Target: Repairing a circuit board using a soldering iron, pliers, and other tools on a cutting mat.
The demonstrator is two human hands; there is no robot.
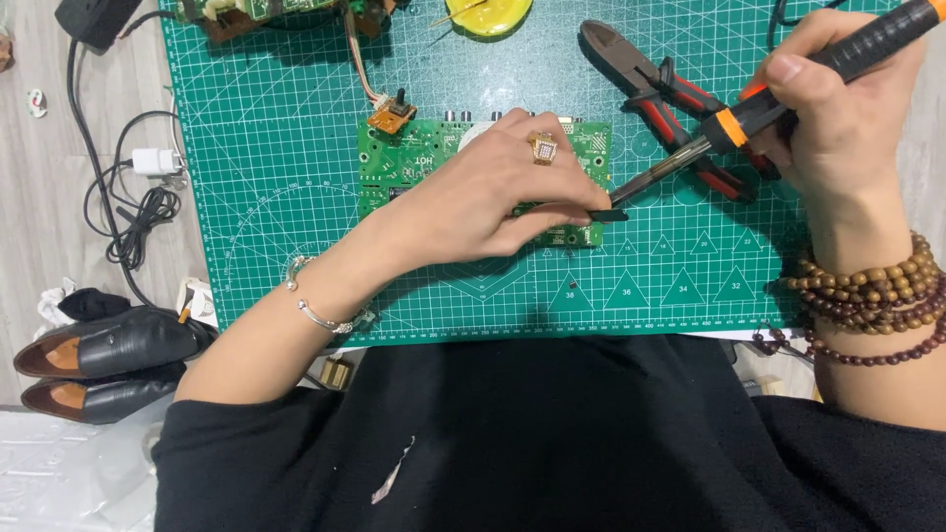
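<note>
Head view: your left hand pinches a small black part at the green circuit board's right edge; your right hand grips the soldering iron, tip touching it.

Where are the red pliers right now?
In the head view, the red pliers lie on the green mat at upper right, just beyond the circuit board and partly under the right hand.

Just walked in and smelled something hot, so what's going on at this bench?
A person is working on a green circuit board that lies on a green cutting mat. Their left hand rests on the board and pinches a small black part at its right edge. Their right hand holds a soldering iron with its tip at that part. Red-handled cutters lie on the mat behind the iron.
</note>
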